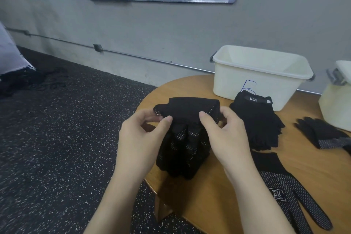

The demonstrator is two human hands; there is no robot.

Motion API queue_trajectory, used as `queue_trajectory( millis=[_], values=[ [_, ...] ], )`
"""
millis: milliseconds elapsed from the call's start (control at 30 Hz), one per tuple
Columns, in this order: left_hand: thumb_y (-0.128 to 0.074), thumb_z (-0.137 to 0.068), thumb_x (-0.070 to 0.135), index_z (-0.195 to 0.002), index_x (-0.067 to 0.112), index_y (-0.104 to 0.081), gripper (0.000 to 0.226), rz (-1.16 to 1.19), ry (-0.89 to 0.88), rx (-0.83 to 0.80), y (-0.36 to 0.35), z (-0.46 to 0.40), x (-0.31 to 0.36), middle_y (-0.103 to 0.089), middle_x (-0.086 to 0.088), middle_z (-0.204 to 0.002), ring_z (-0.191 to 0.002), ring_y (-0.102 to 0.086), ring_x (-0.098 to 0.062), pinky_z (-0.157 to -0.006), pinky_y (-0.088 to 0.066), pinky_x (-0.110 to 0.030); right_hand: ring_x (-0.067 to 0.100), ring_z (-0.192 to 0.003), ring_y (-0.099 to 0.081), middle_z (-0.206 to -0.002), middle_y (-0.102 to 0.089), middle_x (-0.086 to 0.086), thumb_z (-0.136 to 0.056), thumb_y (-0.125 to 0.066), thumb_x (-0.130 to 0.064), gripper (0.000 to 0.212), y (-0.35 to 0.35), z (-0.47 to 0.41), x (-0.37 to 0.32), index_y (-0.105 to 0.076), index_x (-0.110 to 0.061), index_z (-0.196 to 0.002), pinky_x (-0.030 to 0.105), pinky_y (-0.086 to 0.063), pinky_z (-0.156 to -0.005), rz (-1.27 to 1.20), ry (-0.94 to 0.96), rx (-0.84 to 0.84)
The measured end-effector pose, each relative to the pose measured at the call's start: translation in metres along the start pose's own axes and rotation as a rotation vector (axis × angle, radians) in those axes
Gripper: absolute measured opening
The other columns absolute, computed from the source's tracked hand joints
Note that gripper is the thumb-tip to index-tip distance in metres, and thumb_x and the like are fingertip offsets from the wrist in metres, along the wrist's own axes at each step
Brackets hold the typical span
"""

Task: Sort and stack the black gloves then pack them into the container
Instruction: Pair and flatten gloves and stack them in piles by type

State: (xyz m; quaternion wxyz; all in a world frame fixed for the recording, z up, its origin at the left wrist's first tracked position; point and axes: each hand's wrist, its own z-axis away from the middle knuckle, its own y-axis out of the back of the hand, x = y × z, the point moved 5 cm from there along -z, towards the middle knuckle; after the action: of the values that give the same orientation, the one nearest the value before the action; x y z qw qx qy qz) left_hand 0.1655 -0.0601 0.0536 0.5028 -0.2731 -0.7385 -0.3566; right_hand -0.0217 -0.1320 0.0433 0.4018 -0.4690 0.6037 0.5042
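Note:
A black dotted glove (187, 108) is held up over the round wooden table (224, 195), folded over at its top. My left hand (144, 135) pinches its left edge and my right hand (226, 133) pinches its right edge. Below it hangs or stands a bundle of black dotted gloves (182, 154) on the table near the left rim. A stack of black gloves with a "5.11" label (258, 119) lies in front of the white container (260, 78), which is open and looks empty.
A dotted glove (284, 190) lies flat at the front right. More black gloves (321, 133) lie at the right edge beside a second white box (336, 100) with a clip lid. The speckled dark floor (57, 138) drops off left of the table.

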Motion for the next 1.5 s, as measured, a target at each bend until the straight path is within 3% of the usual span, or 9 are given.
queue_trajectory(
  millis=[167,300,467,733,1067,1200,1300,1400,1500],
  values=[
    [-0.063,-0.097,0.047,-0.123,0.034,-0.064,0.029,-0.081,-0.127,0.073,0.0,0.0,0.007,-0.065,0.018,-0.119,-0.116,-0.058,0.001,-0.098,-0.049,-0.03,0.009,-0.135,-0.041,-0.129,-0.046,-0.02,-0.092,-0.065,-0.044,0.047,0.012,-0.001,-0.015,-0.054,-0.028,-0.135,0.031,-0.035,-0.115,0.135,0.162,0.058],
    [-0.053,-0.103,0.044,-0.128,0.035,-0.067,0.03,-0.118,-0.229,0.042,-0.011,-0.001,0.012,-0.061,0.027,-0.125,-0.128,-0.051,0.001,-0.111,-0.043,-0.035,0.0,-0.146,-0.027,-0.15,-0.046,-0.015,-0.099,-0.059,-0.042,0.045,0.003,0.003,-0.021,-0.058,-0.024,-0.139,0.015,-0.017,-0.119,0.271,0.336,0.001],
    [-0.044,-0.106,0.041,-0.141,0.025,-0.062,0.043,-0.275,-0.327,-0.086,-0.032,-0.001,0.008,-0.051,0.007,-0.152,-0.144,-0.039,-0.004,-0.118,-0.024,-0.019,-0.005,-0.154,-0.007,-0.163,-0.033,-0.019,-0.103,-0.035,-0.056,0.055,-0.018,0.01,-0.02,-0.05,-0.032,-0.15,0.031,-0.005,-0.129,0.413,0.429,-0.161],
    [-0.042,-0.109,0.026,-0.144,0.021,-0.059,0.039,-0.216,-0.269,-0.095,-0.04,0.01,-0.011,-0.051,0.008,-0.152,-0.142,-0.038,0.006,-0.11,-0.021,-0.001,-0.001,-0.155,-0.009,-0.167,-0.026,-0.018,-0.101,-0.006,-0.057,0.066,-0.033,0.02,-0.001,-0.033,-0.038,-0.158,0.038,0.001,-0.129,0.653,0.421,-0.224],
    [-0.04,-0.108,0.027,-0.141,0.021,-0.061,0.039,-0.239,-0.288,-0.085,-0.037,0.017,-0.009,-0.054,0.007,-0.15,-0.14,-0.043,0.001,-0.112,-0.023,-0.005,-0.006,-0.154,0.007,-0.17,-0.006,-0.023,-0.097,-0.007,-0.069,0.076,-0.006,0.03,0.001,-0.012,-0.035,-0.165,0.037,0.008,-0.129,0.68,0.224,-0.345],
    [-0.036,-0.109,0.031,-0.135,0.022,-0.065,0.039,-0.436,-0.377,0.057,-0.029,0.025,0.011,-0.054,0.0,-0.15,-0.144,-0.04,-0.011,-0.127,-0.011,-0.038,-0.008,-0.153,0.002,-0.169,-0.017,-0.021,-0.094,-0.003,-0.071,0.081,0.037,0.043,0.0,-0.024,-0.033,-0.163,0.036,0.005,-0.129,0.66,0.241,-0.273],
    [-0.04,-0.108,0.026,-0.133,0.022,-0.064,0.035,-0.417,-0.453,0.114,-0.036,0.052,0.036,-0.048,-0.003,-0.153,-0.148,-0.036,-0.017,-0.127,-0.003,-0.044,-0.006,-0.154,-0.005,-0.166,-0.026,-0.019,-0.097,-0.007,-0.068,0.076,0.077,0.057,0.006,-0.035,-0.033,-0.158,0.035,0.002,-0.129,0.703,0.237,-0.194],
    [-0.044,-0.104,0.026,-0.13,0.02,-0.066,0.034,-0.32,-0.577,-0.041,-0.066,0.092,0.055,-0.051,0.001,-0.15,-0.146,-0.037,-0.013,-0.128,-0.009,-0.043,-0.004,-0.153,-0.012,-0.163,-0.035,-0.016,-0.102,-0.014,-0.064,0.07,0.119,0.071,0.017,-0.048,-0.029,-0.152,0.032,0.001,-0.129,0.738,0.222,-0.1],
    [-0.04,-0.107,0.038,-0.14,0.027,-0.06,0.041,-0.312,-0.629,-0.378,-0.114,0.128,0.055,-0.046,0.011,-0.154,-0.144,-0.029,0.0,-0.128,-0.017,-0.039,0.002,-0.153,-0.02,-0.16,-0.042,-0.012,-0.106,-0.022,-0.06,0.062,0.164,0.084,0.033,-0.054,-0.025,-0.146,0.03,-0.001,-0.127,0.8,0.176,-0.012]
  ],
)
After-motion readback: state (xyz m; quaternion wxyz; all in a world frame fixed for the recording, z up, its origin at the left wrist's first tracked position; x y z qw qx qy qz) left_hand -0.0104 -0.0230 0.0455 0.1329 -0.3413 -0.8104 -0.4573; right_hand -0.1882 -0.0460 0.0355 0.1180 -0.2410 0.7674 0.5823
